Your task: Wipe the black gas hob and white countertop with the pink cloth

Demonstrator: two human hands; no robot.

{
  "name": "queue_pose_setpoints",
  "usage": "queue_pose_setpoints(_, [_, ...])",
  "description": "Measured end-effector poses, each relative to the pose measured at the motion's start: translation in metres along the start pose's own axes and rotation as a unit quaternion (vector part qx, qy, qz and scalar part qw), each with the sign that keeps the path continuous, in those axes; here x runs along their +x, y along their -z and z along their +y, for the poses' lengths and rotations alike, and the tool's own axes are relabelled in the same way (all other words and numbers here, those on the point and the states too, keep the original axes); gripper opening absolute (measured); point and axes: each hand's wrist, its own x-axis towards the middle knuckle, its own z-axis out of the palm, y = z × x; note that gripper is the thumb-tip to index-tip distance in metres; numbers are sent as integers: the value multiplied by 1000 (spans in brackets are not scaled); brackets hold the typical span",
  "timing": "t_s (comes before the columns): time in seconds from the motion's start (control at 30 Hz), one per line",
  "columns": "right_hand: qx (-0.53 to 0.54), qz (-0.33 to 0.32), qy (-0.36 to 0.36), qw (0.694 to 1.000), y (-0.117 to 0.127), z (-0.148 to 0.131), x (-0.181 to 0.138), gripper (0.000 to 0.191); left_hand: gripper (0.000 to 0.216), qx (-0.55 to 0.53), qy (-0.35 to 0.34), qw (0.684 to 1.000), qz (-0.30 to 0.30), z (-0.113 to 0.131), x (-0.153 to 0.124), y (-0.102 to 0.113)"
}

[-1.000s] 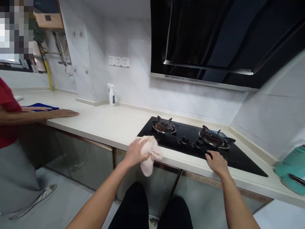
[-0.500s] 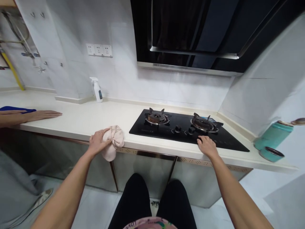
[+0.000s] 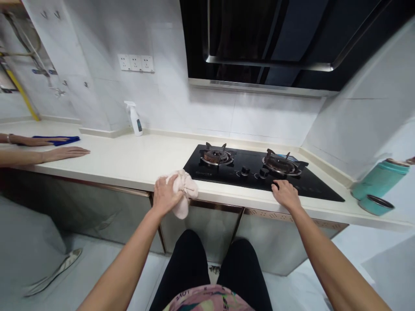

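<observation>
Hanging partly over the front edge of the white counter [image 3: 136,160], the pale pink cloth [image 3: 186,185] lies under and to the right of the left hand's [image 3: 165,196] fingers, which are closed on its left side, the thumb across the near fold. If that hold loosened, the drooping end could pull the cloth toward the floor; its loose folds might also catch on the corner of the black stove [image 3: 223,176], just beyond the fingertips. Slightly apart and holding nothing, the right hand's [image 3: 285,194] fingers curl at the stove's front edge; a careless push forward and left could turn the nearest knob [image 3: 263,173]. Well to their right, the turquoise canister [image 3: 380,179] and small bowl [image 3: 375,205] could be knocked by a wide sweep of that arm. The left palm and the cloth's underside are hidden, so how firmly it is gripped cannot be told. A blue item [image 3: 289,158] beyond the right fingers is mostly covered by the burner [image 3: 281,165]. Far left of the left fingers, a co-worker's hand [image 3: 66,153] and blue cloth [image 3: 70,140] show, the body cut off.
</observation>
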Motion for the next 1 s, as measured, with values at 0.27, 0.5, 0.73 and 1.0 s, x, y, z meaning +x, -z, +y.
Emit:
queue_pose_setpoints(0.27, [3, -4, -1, 1000, 0, 0, 1, 49, 70, -64, -118, 991, -18, 128, -16, -25])
queue_pose_setpoints(0.5, [-6, -2, 3, 1000, -3, 3, 2, 50, 69, -113, -153, 982, -5, 153, -23, -41])
queue_pose_setpoints(0.73, [-5, -2, 11, 1000, -6, 6, 3, 51, 69, -89, -172, 981, 2, 68, -15, -30])
queue_pose_setpoints(1.0, [6, -2, 9, 1000, -9, 7, 3, 52, 68, -14, -76, 997, 8, -73, 2, 7])
